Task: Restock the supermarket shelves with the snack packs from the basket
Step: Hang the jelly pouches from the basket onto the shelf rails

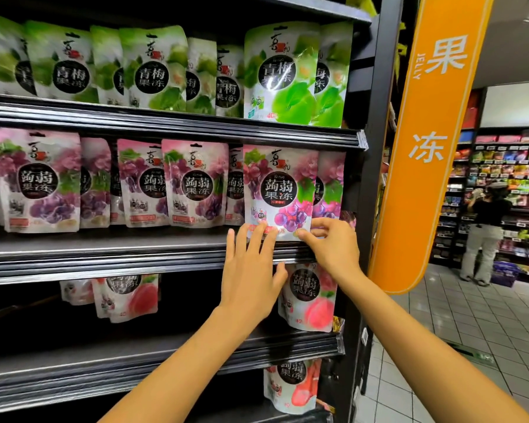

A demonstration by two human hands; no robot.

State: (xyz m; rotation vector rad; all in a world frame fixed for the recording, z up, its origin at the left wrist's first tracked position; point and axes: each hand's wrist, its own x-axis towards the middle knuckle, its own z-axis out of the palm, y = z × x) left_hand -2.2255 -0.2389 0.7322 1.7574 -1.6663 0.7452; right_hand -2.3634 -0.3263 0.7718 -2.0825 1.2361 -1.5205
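Where left hand (251, 270) lies, grape pack (280, 184) corner unseen.

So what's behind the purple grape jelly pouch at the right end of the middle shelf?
A second purple grape pouch shows past the right edge of the front purple grape jelly pouch. Anything deeper is covered.

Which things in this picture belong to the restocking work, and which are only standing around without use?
Part of the job: grape pack, pinched by the right hand and touched by the left hand; its shelf.
Just there: green packs, peach packs, orange sign, shopper in the far aisle.
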